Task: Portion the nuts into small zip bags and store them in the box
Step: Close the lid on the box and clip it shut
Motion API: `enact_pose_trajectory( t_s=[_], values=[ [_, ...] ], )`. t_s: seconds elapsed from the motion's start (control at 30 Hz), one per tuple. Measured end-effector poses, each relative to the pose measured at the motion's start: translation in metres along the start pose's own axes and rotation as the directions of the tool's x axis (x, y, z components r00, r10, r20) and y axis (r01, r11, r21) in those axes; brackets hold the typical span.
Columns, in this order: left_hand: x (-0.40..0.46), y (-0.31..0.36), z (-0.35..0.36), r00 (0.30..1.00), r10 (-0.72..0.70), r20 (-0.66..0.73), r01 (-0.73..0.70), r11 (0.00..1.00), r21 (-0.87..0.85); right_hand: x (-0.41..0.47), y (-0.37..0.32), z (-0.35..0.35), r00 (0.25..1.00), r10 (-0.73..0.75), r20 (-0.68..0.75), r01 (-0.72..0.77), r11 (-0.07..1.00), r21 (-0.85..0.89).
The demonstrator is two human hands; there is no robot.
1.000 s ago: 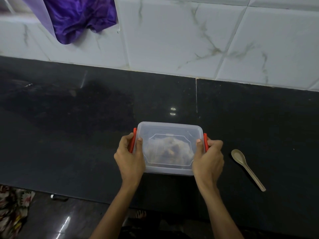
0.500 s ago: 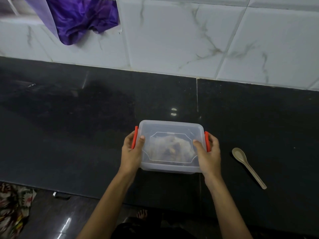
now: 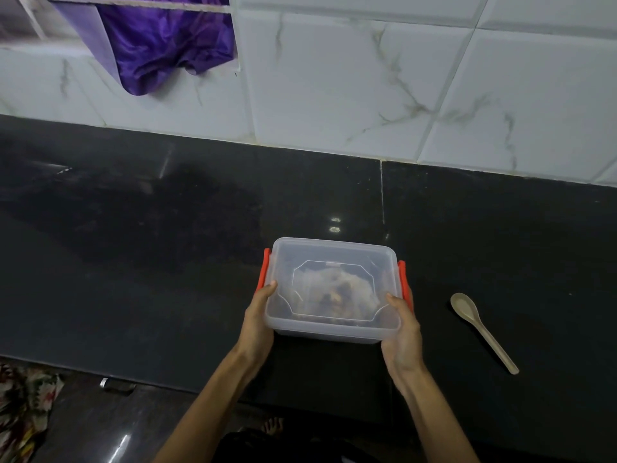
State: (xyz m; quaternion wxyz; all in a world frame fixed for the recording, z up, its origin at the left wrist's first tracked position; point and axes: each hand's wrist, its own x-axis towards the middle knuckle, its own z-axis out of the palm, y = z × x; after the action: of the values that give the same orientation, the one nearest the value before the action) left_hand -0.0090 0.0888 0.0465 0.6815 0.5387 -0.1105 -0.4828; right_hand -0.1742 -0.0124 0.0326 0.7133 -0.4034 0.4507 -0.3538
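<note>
On the black counter (image 3: 140, 295) near its front edge, I've got the clear plastic box (image 3: 334, 289) with its lid on and the orange side clips (image 3: 403, 282) down; a pale lump shows through the lid, likely the bagged nuts (image 3: 334, 292), though it's too blurry to be sure. I judge the box light and stiff, with smooth walls that could slip, so hold it by the two short ends under the clips and don't squeeze the lid. My left hand (image 3: 258, 324) grips the near-left corner, thumb up on the lid edge. My right hand (image 3: 402, 332) grips the near-right corner the same way, fingers wrapped round the side. Both forearms reach in from below, about level. A beige spoon (image 3: 480, 329) lies well apart to the right.
</note>
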Motion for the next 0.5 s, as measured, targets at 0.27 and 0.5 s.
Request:
enact_pose_trajectory(
  t_s=[0.27, 0.5],
  values=[
    [0.006, 0.020, -0.002, 0.996, 0.087, -0.014, -0.087, 0.996, -0.018, 0.010, -0.010, 0.015, 0.999, 0.001, -0.036, -0.001, 1.000, -0.025],
    [0.025, 0.048, -0.005, 0.994, 0.111, 0.003, -0.110, 0.989, -0.095, 0.057, -0.067, 0.037, 0.994, -0.097, 0.043, 0.100, 0.991, -0.089]
  ],
)
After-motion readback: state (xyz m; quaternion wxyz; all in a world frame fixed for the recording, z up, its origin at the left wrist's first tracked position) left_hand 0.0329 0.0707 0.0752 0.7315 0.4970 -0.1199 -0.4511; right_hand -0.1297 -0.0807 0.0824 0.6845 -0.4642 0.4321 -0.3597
